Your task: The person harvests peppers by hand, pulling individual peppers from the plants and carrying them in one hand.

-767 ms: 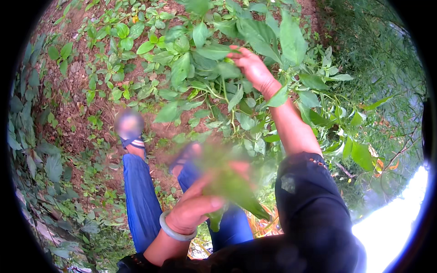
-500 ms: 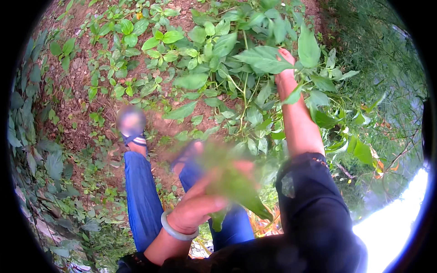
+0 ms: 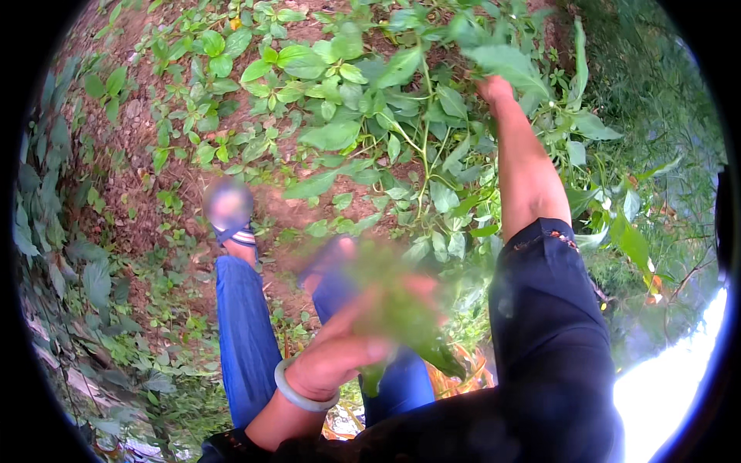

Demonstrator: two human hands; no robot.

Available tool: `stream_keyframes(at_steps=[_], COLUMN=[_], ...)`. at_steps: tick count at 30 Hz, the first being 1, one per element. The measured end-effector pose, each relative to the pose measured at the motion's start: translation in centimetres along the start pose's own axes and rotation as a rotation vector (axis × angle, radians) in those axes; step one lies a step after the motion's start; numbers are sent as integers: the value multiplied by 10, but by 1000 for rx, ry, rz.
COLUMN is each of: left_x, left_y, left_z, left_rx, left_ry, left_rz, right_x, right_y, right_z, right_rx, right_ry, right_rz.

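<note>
A bundle of green leaves (image 3: 413, 320), smeared by blur, is gripped in my left hand (image 3: 332, 351) low in the middle of the head view. A pale bangle (image 3: 297, 386) circles that wrist. My right arm reaches far forward into a leafy green plant (image 3: 424, 143). Only the back part of my right hand (image 3: 496, 91) shows. Its fingers are hidden behind a broad leaf (image 3: 513, 65), so whether they hold anything cannot be made out. Branching pale green stems run from the plant toward me.
My blue trouser legs (image 3: 245, 332) and sandalled foot (image 3: 234, 212) stand on reddish soil (image 3: 143, 193) among low plants. Darker foliage (image 3: 93, 278) lines the left side. Feathery greenery (image 3: 637, 100) grows at the right, with bright glare below it.
My right hand has shifted slightly right and deeper among the leaves, which sway with it. The view has moved a little. My left hand keeps its bundle.
</note>
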State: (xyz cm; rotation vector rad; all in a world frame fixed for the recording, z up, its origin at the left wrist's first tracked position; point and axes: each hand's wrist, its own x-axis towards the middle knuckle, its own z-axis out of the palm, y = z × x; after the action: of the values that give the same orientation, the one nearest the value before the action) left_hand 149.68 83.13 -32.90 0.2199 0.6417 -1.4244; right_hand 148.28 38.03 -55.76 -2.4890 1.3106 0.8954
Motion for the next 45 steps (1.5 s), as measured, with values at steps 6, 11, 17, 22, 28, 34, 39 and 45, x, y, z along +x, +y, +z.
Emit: stream_keyframes(at_steps=[6,11,17,22,28,34,39,45], left_x=[3,10,13,16,20,25,26,30], left_y=[-2,-9,-14,-17,-20,-20,-22,-26], left_z=[-3,-6,-11,-15,-10,-7,-5,-5], left_rx=[53,76,58,89,73,60,65,95], left_ry=[8,21,-38,-16,40,38,-2,49], left_rz=[-36,-36,-32,-33,-30,-29,-18,-33], right_x=[-27,-13,-41,-66,-101,-119,-154,-165], right_y=[6,43,4,4,42,88,83,101], right_z=[25,29,-1,-21,-46,-38,-33,-31], right_rx=[929,1139,1223,1233,1288,1514,1704,1710], right_ry=[-95,-3,-268,-445,-407,-435,-337,-109], right_rz=[358,445,333,163,84,-242,-266,-99])
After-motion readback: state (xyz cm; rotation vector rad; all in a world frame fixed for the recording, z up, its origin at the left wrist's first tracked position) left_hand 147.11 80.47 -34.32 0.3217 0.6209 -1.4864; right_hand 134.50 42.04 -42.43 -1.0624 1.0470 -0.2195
